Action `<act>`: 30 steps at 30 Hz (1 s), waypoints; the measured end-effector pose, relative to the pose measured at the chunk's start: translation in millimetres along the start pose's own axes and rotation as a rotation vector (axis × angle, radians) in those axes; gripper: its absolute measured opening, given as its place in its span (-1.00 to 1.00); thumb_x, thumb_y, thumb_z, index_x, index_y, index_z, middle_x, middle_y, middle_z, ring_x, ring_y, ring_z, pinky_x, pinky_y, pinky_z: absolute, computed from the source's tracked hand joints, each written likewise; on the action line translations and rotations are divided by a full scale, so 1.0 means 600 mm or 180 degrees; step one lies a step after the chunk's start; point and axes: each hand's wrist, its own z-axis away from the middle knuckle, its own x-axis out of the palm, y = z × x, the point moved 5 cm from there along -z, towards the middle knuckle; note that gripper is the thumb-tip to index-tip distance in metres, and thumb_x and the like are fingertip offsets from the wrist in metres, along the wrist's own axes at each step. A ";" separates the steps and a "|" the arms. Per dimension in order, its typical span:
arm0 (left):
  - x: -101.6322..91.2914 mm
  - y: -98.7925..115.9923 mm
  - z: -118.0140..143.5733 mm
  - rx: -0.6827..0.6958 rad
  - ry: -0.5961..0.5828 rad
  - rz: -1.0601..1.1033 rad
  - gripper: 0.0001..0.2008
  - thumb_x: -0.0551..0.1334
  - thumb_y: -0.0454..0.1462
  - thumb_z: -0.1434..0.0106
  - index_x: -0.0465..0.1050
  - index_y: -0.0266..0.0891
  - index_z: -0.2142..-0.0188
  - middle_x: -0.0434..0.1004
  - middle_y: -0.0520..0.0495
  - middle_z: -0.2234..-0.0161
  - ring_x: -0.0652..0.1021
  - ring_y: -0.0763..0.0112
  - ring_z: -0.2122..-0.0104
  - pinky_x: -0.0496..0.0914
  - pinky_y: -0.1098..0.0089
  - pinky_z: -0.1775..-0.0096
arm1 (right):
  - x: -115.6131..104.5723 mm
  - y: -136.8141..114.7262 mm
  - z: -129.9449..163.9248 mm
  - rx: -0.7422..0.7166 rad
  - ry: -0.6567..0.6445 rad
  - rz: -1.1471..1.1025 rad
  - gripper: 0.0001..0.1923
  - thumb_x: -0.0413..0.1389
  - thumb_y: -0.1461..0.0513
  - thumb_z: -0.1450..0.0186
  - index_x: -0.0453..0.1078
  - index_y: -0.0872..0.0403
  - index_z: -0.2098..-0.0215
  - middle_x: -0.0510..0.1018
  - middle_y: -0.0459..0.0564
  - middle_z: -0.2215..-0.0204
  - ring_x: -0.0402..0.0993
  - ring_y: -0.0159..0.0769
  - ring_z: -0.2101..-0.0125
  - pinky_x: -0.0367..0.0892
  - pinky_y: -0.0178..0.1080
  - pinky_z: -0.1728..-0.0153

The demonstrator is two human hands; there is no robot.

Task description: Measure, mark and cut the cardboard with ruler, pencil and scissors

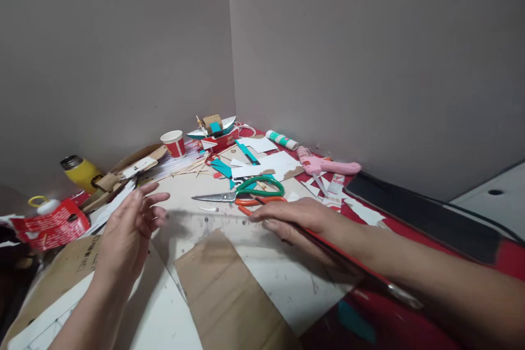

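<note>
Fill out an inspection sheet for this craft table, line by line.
Surface: white board marked with scuffs, over a red table.
Job's things: clear ruler lying flat under the right hand; brown cardboard piece just in front of it.
Clutter: green-handled scissors, pink glue gun, glue stick, paper cup, yellow flask, model boat, paper scraps.
Grippers: left hand raised, fingers spread, holding nothing; right hand pressed flat on the ruler.
Cables: white cord near the boat.
Surroundings: bare grey walls meeting in a corner.
</note>
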 end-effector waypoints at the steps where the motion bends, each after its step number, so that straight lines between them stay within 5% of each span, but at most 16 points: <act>1: 0.000 -0.002 -0.003 -0.0119 -0.0105 0.0070 -0.66 0.38 -0.03 -0.19 0.58 -0.22 0.18 0.66 -0.05 0.31 0.53 0.50 0.52 0.44 0.53 0.49 | -0.001 0.001 0.000 -0.0163 -0.0089 0.0095 -0.69 -0.11 0.27 -0.49 0.48 0.12 0.19 0.48 -0.07 0.47 0.32 -0.41 0.52 0.21 -0.35 0.47; 11: 0.034 -0.022 0.021 -0.1051 -0.1365 -0.0431 -0.58 0.39 0.02 -0.15 0.66 -0.35 0.32 0.66 -0.17 0.43 0.52 0.48 0.58 0.45 0.49 0.49 | -0.015 0.024 0.001 -0.0180 -0.0245 0.0458 -0.55 -0.03 0.10 -0.49 0.43 0.12 0.47 0.42 -0.10 0.62 0.29 -0.44 0.61 0.07 -0.33 0.56; 19: 0.037 -0.046 0.036 -0.1330 -0.1760 -0.0997 -0.60 0.39 0.03 -0.15 0.66 -0.30 0.32 0.63 -0.13 0.45 0.43 0.59 0.65 0.24 0.59 0.62 | -0.020 0.026 -0.004 0.0136 -0.0149 0.0286 -0.57 0.02 0.09 -0.45 0.38 0.09 0.53 0.23 -0.18 0.66 0.14 -0.45 0.63 0.07 -0.32 0.58; 30: 0.045 -0.056 0.046 -0.1508 -0.1959 -0.0955 -0.74 0.44 -0.10 -0.11 0.64 -0.29 0.39 0.65 -0.16 0.47 0.47 0.54 0.64 0.30 0.56 0.59 | -0.020 0.030 -0.004 0.0213 -0.0089 0.0198 -0.65 0.07 0.11 -0.41 0.46 0.05 0.48 0.31 -0.15 0.68 0.16 -0.43 0.66 0.07 -0.29 0.61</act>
